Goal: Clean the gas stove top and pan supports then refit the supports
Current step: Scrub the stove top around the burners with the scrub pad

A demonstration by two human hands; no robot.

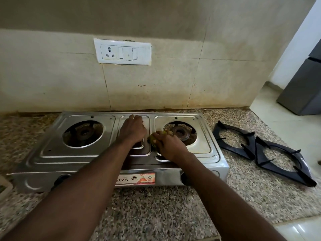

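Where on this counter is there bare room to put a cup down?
Bare counter lies in front of the stove, under both forearms, and left of it. Right of the stove is crowded: two pan supports lie there. The stove top holds the left hand and the right hand gripping a scrubber.

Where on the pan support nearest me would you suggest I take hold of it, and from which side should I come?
I would take the nearer pan support by its right-hand frame bar, from above and the right. It lies flat on the counter, so fingers can hook through the open centre, thumb outside; its left corner is crowded by the other pan support.
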